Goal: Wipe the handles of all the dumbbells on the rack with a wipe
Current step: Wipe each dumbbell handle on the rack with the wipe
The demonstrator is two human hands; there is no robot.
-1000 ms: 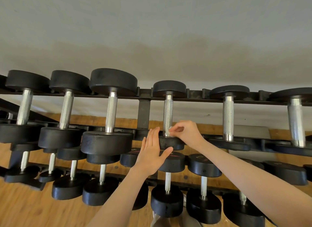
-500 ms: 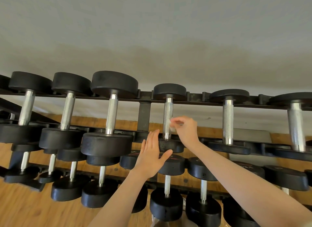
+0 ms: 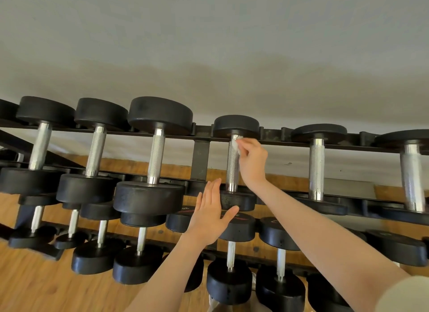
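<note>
Handle axis: I see the fourth dumbbell handle (image 3: 232, 165) on the top rack (image 3: 200, 157) running away from me.
Right hand (image 3: 251, 162): pinches the wipe (image 3: 236, 142) at the handle's far end, nearest.
Left hand (image 3: 210, 215): fingers spread, holding nothing, just below.

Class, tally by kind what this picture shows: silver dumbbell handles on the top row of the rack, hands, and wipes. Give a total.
Top-row handles: 6
Hands: 2
Wipe: 1
Total: 9
</note>
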